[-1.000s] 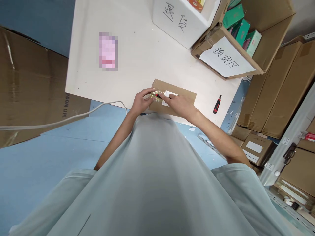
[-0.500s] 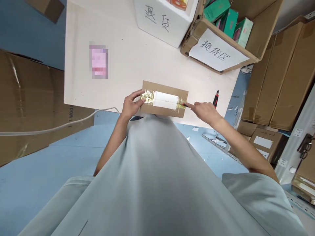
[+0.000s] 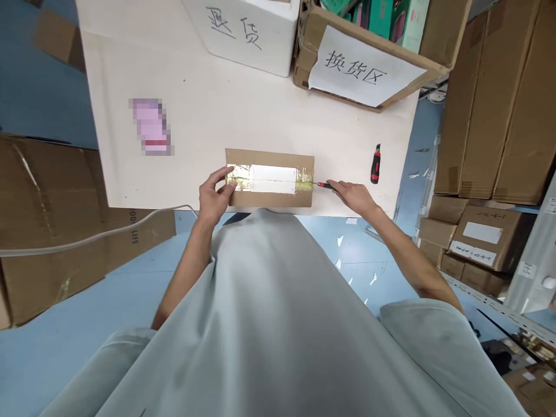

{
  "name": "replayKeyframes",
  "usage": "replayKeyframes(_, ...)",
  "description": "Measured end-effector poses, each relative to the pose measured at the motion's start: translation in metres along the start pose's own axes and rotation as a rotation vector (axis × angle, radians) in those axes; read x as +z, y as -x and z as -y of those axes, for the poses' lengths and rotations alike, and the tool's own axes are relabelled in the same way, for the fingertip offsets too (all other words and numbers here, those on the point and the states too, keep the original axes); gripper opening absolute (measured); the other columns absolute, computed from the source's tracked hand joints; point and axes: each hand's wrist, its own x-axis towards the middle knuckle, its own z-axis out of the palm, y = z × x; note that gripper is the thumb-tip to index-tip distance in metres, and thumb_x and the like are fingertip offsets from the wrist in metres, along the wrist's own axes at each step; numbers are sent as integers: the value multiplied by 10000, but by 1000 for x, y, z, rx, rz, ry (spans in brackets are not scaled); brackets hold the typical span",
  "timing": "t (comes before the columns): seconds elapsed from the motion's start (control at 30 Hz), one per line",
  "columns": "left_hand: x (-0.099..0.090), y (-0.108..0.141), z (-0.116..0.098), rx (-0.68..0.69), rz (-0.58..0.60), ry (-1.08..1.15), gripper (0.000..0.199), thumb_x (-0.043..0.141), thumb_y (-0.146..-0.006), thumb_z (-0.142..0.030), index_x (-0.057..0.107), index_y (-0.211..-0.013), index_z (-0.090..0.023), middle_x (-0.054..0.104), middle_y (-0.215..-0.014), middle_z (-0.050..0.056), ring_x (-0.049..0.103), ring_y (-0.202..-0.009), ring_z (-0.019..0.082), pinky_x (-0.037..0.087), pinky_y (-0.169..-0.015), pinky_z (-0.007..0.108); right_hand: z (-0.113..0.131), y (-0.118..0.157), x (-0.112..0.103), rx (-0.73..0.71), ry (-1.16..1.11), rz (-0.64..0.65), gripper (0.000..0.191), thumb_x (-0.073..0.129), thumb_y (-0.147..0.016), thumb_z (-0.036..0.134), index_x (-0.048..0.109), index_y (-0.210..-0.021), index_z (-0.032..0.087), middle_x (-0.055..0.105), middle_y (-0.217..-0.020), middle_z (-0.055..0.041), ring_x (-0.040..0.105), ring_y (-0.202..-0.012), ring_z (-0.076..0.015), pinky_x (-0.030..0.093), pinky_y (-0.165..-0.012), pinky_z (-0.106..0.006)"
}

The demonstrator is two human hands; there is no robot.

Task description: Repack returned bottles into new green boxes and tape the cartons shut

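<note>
A flat cardboard box point(image 3: 269, 200) lies at the table's front edge. Clear yellowish tape and a white label point(image 3: 273, 172) cover its top, with a slit line running lengthwise through them. My left hand point(image 3: 214, 195) grips the box's left end, fingertips on the tape and thumb just below them. Held in my right hand point(image 3: 354, 196) is a slim red-and-black cutter point(image 3: 325, 185), its thin tip at the box's right edge. A second, thicker red-and-black utility knife point(image 3: 376, 165) rests on the table beyond that hand.
On the white table point(image 3: 208, 116) lies a pixelated pink item point(image 3: 152, 127). A white foam bin point(image 3: 256, 40) and an open carton point(image 3: 369, 69) holding green boxes stand at the back. A white cable point(image 3: 108, 230) crosses at left; stacked cartons point(image 3: 490, 104) line the right.
The cutter in my right hand has moved right along the box's seam, from over the tape to the box's right edge. My left hand keeps its hold. The camera view has shifted.
</note>
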Motion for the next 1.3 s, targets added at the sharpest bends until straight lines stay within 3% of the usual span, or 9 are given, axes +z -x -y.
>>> replayKeyframes(0.17,-2,0,2,-13,-16,-27,559,817,-959,-580,785,-1442,-298,722,-1600,119,672,-1484,333,590,-1249,532,21,-35,45,12,-300,-114,449,333,-1195,282,605,-1530,156,801,-1355,-172,718,-1099,-271,493,-853,-318)
replayKeyframes(0.3,-9,-2,8,4,-26,-35,577,815,-951,-598,790,-1446,-305,707,-1618,116,644,-1539,332,549,-1290,531,51,-53,68,74,-551,-255,468,250,-1195,372,565,-1483,179,776,-1386,-168,693,-1093,-247,523,-957,-325)
replayKeyframes(0.47,-24,-2,16,-7,-92,-70,642,801,-962,-661,772,-1489,-295,709,-1605,134,668,-1503,334,569,-1266,528,85,-65,92,218,-725,-207,461,256,-1177,410,530,-1457,166,802,-1274,-176,729,-1009,-256,566,-938,-346)
replayKeyframes(0.57,-36,-2,20,-46,-137,-56,697,814,-943,-698,775,-1489,-268,740,-1559,148,701,-1446,340,584,-1250,524,104,-65,97,308,-797,-202,512,252,-1188,476,527,-1486,163,809,-1267,-197,766,-1061,-280,598,-923,-364)
replayKeyframes(0.77,-57,-5,32,-62,-192,-61,685,789,-950,-726,784,-1463,-271,721,-1568,154,679,-1431,336,589,-1234,527,136,-54,78,339,-835,-367,727,246,-1178,678,557,-1593,168,806,-1301,-207,772,-1169,-305,642,-955,-416)
replayKeyframes(1.0,-70,-19,57,-33,-251,-190,488,821,-946,-602,843,-1347,-325,681,-1411,152,530,-1511,382,525,-1257,559,150,-45,48,318,-867,-492,677,204,-1201,552,469,-1708,191,693,-1575,-248,738,-1368,-307,618,-1081,-455)
replayKeyframes(1.1,-49,-31,63,-23,-155,-193,513,794,-946,-577,829,-1377,-302,721,-1360,150,593,-1424,371,521,-1228,560,150,-37,23,366,-762,-529,724,143,-1205,586,419,-1749,196,706,-1548,-248,720,-1400,-334,617,-1074,-474)
replayKeyframes(1.3,21,-43,58,43,133,-102,540,758,-917,-522,812,-1380,-249,813,-1269,130,702,-1231,330,525,-1206,559,155,-22,-29,399,-540,-562,718,90,-1212,543,427,-1757,220,712,-1516,-232,704,-1380,-375,603,-1073,-523)
